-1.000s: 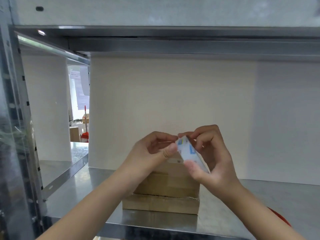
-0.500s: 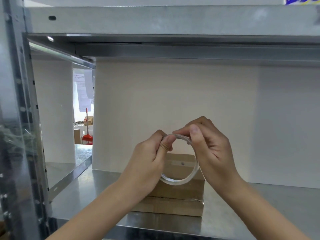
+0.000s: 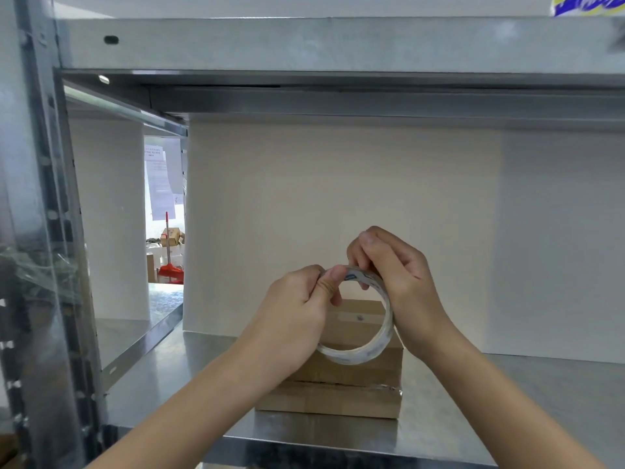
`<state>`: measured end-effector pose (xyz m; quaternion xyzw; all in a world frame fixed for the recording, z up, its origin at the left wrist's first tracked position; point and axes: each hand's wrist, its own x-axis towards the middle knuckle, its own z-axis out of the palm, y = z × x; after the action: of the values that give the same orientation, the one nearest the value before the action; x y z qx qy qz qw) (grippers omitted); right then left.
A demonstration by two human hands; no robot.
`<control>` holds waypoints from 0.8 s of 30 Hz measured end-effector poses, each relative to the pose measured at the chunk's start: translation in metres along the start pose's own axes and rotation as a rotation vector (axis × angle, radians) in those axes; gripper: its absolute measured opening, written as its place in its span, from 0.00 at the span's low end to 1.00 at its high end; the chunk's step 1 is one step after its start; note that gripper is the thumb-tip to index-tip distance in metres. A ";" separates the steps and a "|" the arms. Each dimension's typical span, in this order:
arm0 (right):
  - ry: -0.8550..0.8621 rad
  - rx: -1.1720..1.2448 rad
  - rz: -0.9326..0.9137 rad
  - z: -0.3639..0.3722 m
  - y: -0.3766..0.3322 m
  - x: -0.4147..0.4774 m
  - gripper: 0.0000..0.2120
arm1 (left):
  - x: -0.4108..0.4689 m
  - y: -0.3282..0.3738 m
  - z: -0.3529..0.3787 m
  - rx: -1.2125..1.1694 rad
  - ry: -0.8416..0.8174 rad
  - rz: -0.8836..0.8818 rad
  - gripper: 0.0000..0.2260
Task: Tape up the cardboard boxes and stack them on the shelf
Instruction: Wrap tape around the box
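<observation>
1. Left hand (image 3: pixel 297 309): grip pinching the top-left of the clear tape roll (image 3: pixel 355 356). Thumb lies on the outer rim and the fingers curl behind it.
2. Right hand (image 3: pixel 402 286): grip curled over the top-right of the same roll. Fingertips (image 3: pixel 363 262) press on the rim close to the left thumb, and the palm runs down the roll's right side.
3. Tape roll is held upright in the air w/ its hole facing the cam, above and in front of the boxes. Can't tell if it touches them. Some blue print shows on the roll near the top.
4. Upper box (image 3: pixel 358 370): brown cardboard, sits on the lower box (image 3: pixel 324 402). Its top is seen thru the roll's hole.
5. Lower box lies flat on the metal shelf (image 3: pixel 473 401), near the front edge, approx mid-width. A shiny bit shows at the seam betw. the boxes, right end.
6. Next shelf level (image 3: pixel 338 42) runs across overhead. Steel upright (image 3: pixel 44 231) stands at the left front corner.
7. White panel (image 3: pixel 338 214) sits behind the shelf.
8. Bkgd thru the left gap: red broom (image 3: pixel 169 262), papers on the wall (image 3: pixel 159 184), a few small cartons.
</observation>
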<state>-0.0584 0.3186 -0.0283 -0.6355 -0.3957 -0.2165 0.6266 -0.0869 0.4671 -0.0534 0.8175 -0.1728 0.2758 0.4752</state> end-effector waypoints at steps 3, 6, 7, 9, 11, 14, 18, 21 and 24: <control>0.004 -0.033 -0.008 0.002 0.003 -0.001 0.16 | -0.001 -0.001 -0.001 -0.012 -0.007 -0.023 0.22; 0.048 -0.064 -0.011 0.003 0.008 -0.003 0.18 | 0.000 -0.004 -0.001 0.019 0.002 -0.026 0.22; 0.062 -0.054 -0.010 0.004 0.009 -0.003 0.18 | 0.000 -0.005 -0.001 0.023 0.003 -0.028 0.22; 0.087 -0.027 -0.011 0.005 0.009 -0.002 0.18 | 0.000 -0.006 -0.001 0.025 0.005 -0.027 0.21; 0.103 -0.016 -0.014 0.007 0.009 -0.001 0.19 | 0.000 -0.006 0.000 0.032 0.011 -0.023 0.21; 0.099 -0.029 -0.012 0.006 0.011 -0.001 0.19 | 0.000 -0.008 0.000 0.036 0.008 -0.022 0.20; 0.157 -0.039 -0.036 0.009 0.010 -0.005 0.22 | 0.000 -0.007 -0.001 0.036 0.013 -0.024 0.22; 0.234 -0.059 0.001 0.005 0.012 -0.007 0.23 | 0.002 -0.004 -0.006 0.033 0.069 0.005 0.21; 0.096 -0.144 0.168 -0.002 0.014 -0.010 0.25 | 0.005 0.000 -0.012 -0.040 0.209 0.099 0.17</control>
<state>-0.0529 0.3159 -0.0441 -0.6987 -0.2939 -0.2212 0.6136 -0.0863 0.4775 -0.0450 0.7652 -0.1681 0.3791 0.4924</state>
